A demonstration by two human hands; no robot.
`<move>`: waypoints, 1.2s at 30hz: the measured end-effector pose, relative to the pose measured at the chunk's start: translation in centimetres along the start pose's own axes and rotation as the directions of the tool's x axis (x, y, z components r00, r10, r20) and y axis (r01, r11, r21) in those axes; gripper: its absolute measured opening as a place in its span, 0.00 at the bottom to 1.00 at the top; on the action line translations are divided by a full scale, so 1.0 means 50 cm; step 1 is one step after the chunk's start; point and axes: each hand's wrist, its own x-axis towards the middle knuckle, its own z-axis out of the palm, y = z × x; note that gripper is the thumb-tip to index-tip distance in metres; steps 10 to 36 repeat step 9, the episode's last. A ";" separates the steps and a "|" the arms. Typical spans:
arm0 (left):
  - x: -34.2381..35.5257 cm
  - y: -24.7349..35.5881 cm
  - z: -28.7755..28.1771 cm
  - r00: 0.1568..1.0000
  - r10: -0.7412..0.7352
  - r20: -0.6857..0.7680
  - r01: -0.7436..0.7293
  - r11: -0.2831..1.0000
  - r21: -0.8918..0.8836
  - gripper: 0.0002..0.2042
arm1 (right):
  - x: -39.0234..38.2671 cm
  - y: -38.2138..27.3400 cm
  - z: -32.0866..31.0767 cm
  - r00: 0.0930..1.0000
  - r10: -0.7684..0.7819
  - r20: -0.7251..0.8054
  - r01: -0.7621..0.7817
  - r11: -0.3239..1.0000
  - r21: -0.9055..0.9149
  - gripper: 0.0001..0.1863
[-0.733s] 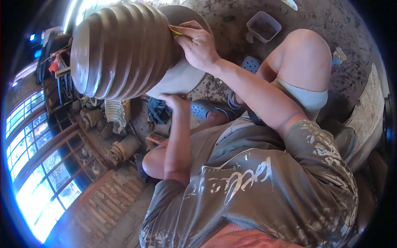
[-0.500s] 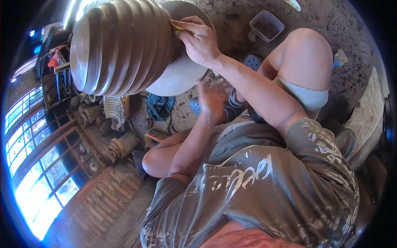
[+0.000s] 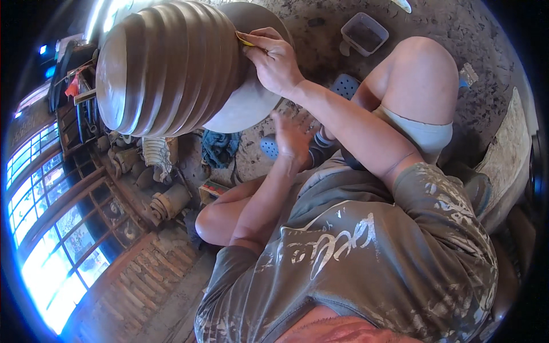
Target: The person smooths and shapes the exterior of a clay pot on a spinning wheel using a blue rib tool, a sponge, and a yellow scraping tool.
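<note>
A large brown clay pot (image 3: pixel 171 68) with thick horizontal ribs fills the upper left. It stands against a round wheel disc (image 3: pixel 243 114), whose pale face shows beneath it. My right hand (image 3: pixel 274 63) is closed in a pinch on a thin yellow scraper-like piece (image 3: pixel 245 41), held against the pot's side near the disc. Most of that piece is hidden by my fingers. My left hand (image 3: pixel 293 137) hangs free just below the disc, its fingers apart and holding nothing.
A clear plastic tub (image 3: pixel 365 34) sits on the muddy floor beyond my right knee. A dark teal cloth (image 3: pixel 220 148) lies below the pot. Blue clogs (image 3: pixel 345 86) are near my feet. Left are clay-coloured objects (image 3: pixel 168 203) and a barred window (image 3: pixel 63 234).
My left hand, blurred before, now shows more sharply in nearly the same place. My right hand keeps its pinch at the pot's side. The whole view has shifted slightly.
</note>
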 end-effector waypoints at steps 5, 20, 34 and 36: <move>0.131 0.219 -0.228 0.859 0.511 0.026 -0.502 0.852 -0.145 0.51 | -0.005 -0.018 -0.006 1.000 -0.009 0.018 0.009 1.000 0.002 0.18; 0.214 0.160 -0.247 0.737 0.629 -0.248 -0.610 0.777 0.155 0.50 | 0.007 -0.016 -0.011 1.000 0.006 -0.006 -0.006 1.000 -0.007 0.17; 0.214 0.160 -0.247 0.737 0.629 -0.248 -0.610 0.777 0.155 0.50 | 0.007 -0.016 -0.011 1.000 0.006 -0.006 -0.006 1.000 -0.007 0.17; 0.214 0.160 -0.247 0.737 0.629 -0.248 -0.610 0.777 0.155 0.50 | 0.007 -0.016 -0.011 1.000 0.006 -0.006 -0.006 1.000 -0.007 0.17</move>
